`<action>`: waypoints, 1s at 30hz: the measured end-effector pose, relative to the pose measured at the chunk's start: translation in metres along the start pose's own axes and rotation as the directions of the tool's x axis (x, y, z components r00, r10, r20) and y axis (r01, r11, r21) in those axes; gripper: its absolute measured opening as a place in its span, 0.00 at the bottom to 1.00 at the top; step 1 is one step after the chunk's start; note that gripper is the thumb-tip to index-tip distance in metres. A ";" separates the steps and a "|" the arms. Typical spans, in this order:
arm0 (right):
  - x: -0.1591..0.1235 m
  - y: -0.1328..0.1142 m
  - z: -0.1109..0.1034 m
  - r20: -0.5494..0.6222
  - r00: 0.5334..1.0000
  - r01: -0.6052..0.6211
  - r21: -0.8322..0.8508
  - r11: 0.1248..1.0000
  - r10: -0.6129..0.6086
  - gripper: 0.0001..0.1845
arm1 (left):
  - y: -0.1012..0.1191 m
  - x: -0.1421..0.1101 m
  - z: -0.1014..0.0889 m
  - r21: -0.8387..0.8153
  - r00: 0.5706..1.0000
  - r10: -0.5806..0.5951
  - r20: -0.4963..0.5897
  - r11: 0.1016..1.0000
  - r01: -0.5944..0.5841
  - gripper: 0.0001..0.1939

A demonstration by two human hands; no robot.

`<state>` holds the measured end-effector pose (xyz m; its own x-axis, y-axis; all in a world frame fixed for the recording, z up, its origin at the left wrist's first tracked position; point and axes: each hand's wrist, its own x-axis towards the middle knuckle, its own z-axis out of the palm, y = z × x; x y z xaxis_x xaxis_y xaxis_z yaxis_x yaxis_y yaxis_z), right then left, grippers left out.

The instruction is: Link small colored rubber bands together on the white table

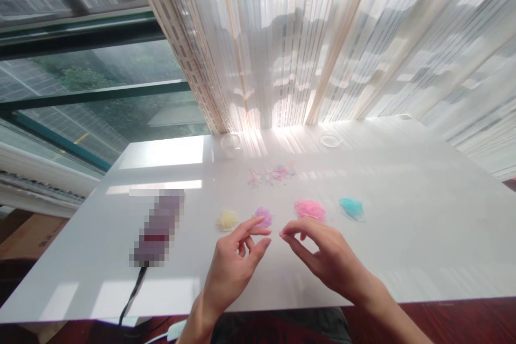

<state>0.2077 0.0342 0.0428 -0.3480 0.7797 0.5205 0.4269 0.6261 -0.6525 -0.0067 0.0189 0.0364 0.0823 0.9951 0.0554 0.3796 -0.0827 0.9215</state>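
My left hand [236,260] hovers over the near part of the white table, its fingers stretched and the thumb apart, with nothing visible between them. Just to its right, my right hand [326,252] has its thumb and fingertips pinched together; whatever they hold is too small to name. In a row beyond the hands lie a yellow pile [228,220], a purple pile [263,216], a pink pile [309,209] and a teal pile [352,208] of small thin pieces. Farther back, a mixed-colour pile [272,173] is loosely scattered. The pieces' exact kind is unclear.
A clear round container [231,144] and a whitish round dish or lid [330,141] stand at the table's [423,226] far edge. On the left lies a blurred-out dark object [159,228] with a black cord [133,295]. Sheer curtains [274,37] hang behind.
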 end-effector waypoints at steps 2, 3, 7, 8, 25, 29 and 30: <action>-0.012 -0.003 0.011 -0.008 0.998 -0.063 0.027 0.998 0.064 0.04 | -0.010 -0.007 0.001 -0.001 1.000 -0.014 0.021 1.000 0.014 0.18; -0.016 -0.004 0.016 0.005 0.996 -0.092 0.039 0.995 0.092 0.04 | -0.014 -0.010 0.002 0.002 0.999 -0.016 0.031 1.000 0.015 0.16; -0.021 -0.009 0.031 0.052 0.986 -0.163 0.085 0.983 0.159 0.05 | -0.021 -0.013 0.002 0.015 0.998 0.029 0.048 0.999 -0.030 0.10; -0.022 -0.010 0.034 0.051 0.984 -0.175 0.094 0.980 0.171 0.05 | -0.021 -0.013 0.002 0.017 0.998 0.049 0.046 0.999 -0.050 0.09; -0.034 0.000 0.045 -0.057 0.967 -0.241 0.133 0.961 0.250 0.05 | -0.024 -0.018 0.006 0.026 0.998 0.059 0.009 0.998 -0.059 0.07; -0.032 -0.002 0.042 -0.053 0.964 -0.248 0.156 0.956 0.259 0.06 | -0.026 -0.019 0.005 0.016 0.997 0.076 0.020 0.997 -0.076 0.07; -0.032 -0.002 0.041 -0.051 0.963 -0.252 0.163 0.954 0.263 0.07 | -0.026 -0.019 0.004 0.005 0.997 0.081 0.020 0.997 -0.081 0.07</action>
<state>0.1835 0.0081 0.0049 -0.1806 0.9161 0.3579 0.3586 0.4002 -0.8433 -0.0144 0.0022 0.0095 0.1308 0.9839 0.1221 0.3762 -0.1632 0.9121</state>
